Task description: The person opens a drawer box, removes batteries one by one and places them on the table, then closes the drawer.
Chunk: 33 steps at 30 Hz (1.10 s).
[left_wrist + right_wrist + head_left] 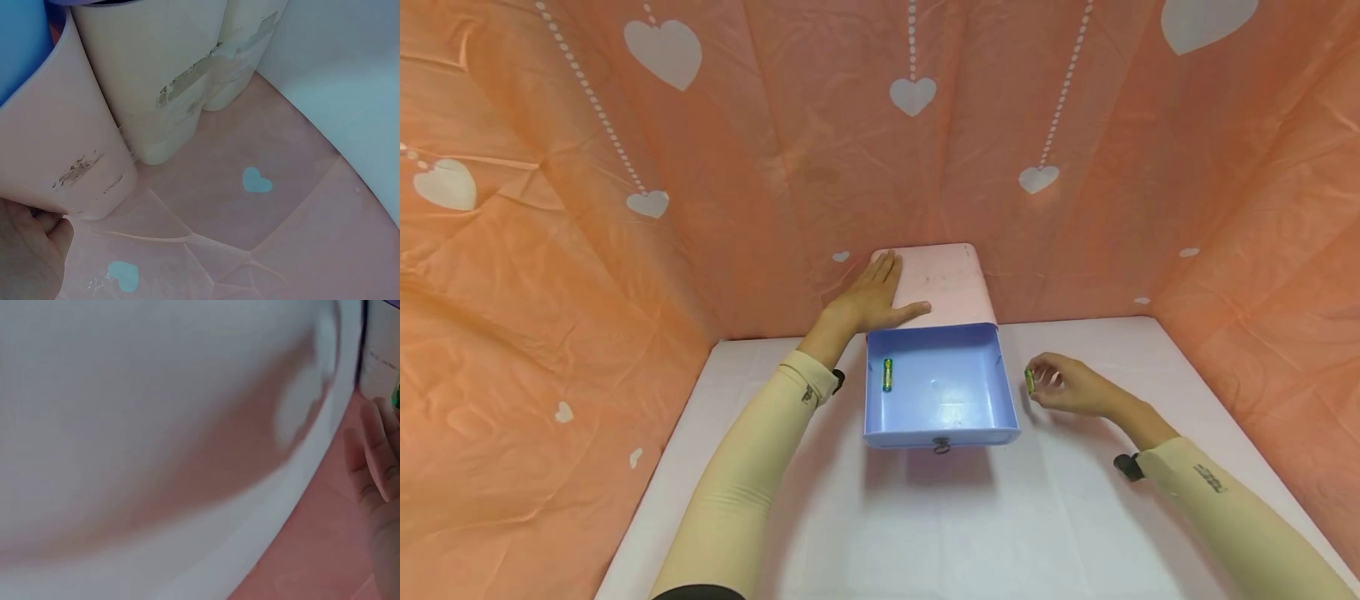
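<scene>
A pink drawer unit [943,283] stands against the back cloth with its blue drawer [940,404] pulled out toward me. My left hand [872,298] rests on the unit's top at the left side, fingers straight and thumb spread. Inside the drawer, near its left wall, lies a green battery [887,375]. To the right of the drawer, my right hand [1067,383] pinches a second green battery [1030,381] between thumb and fingers above the table. In the right wrist view only a sliver of green battery [396,397] shows by the fingers.
A white cloth covers the table [940,542]. Orange cloth [820,150] with white hearts walls the back and both sides. A small metal ring pull [941,446] hangs on the drawer front. The left wrist view shows the unit's scuffed side panels [150,81].
</scene>
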Motion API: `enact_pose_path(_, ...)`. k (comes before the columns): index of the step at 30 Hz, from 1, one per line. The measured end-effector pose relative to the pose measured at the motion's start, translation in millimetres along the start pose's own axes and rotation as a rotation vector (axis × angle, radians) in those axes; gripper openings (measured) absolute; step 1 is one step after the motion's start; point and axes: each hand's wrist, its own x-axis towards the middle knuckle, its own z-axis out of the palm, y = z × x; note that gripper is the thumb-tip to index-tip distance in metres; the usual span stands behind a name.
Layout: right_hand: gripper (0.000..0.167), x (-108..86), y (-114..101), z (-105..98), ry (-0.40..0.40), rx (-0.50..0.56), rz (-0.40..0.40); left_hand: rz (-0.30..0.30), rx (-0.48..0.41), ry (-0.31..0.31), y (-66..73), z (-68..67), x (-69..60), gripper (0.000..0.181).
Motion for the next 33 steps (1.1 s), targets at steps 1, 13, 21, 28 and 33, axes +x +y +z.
enact_pose_path(1,0.040,-0.2,1.6,0.9,-0.004,-0.003,0.010,0.001,0.003,0.002,-0.3,0.3,0.2,0.113)
enact_pose_path(13,0.046,-4.4,12.1,8.2,-0.043,-0.074,0.095,0.000,-0.017,0.002,-0.9,2.5,0.6,0.114)
enact_pose_path(21,0.043,-2.4,13.2,9.4,-0.060,-0.128,0.081,0.000,-0.004,0.008,-0.4,2.0,1.2,0.113)
enact_pose_path(28,0.042,-0.7,16.4,10.8,-0.090,-0.141,0.113,-0.004,-0.003,0.005,0.0,1.2,0.9,0.113)
enact_pose_path(33,0.044,-1.7,15.1,10.7,-0.099,-0.132,0.131,-0.005,-0.002,0.007,-0.4,1.8,1.3,0.113)
